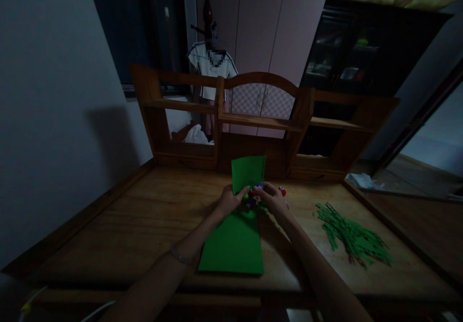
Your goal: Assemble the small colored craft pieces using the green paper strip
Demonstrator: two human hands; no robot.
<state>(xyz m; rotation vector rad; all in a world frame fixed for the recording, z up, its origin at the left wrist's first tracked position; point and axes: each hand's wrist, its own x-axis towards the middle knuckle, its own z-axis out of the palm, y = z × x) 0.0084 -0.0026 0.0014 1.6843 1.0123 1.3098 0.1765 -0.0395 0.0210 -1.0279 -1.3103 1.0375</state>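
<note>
My left hand pinches a green sheet near its lower edge, and the sheet stands up beyond my fingers. A row of small holes runs down its right side. Close beside it, the fingers of my right hand are pressed together at a cluster of small red, purple and green pieces; what exactly they grip is too dark to make out. A thin, light green strip trails below my right hand. Under both hands, a larger green sheet or stack lies flat on the wooden desk.
A heap of narrow green strips with holes lies on the right of the desk. Just past my right hand is a small red piece with an eye-like spot. A wooden shelf unit rises along the desk's back edge.
</note>
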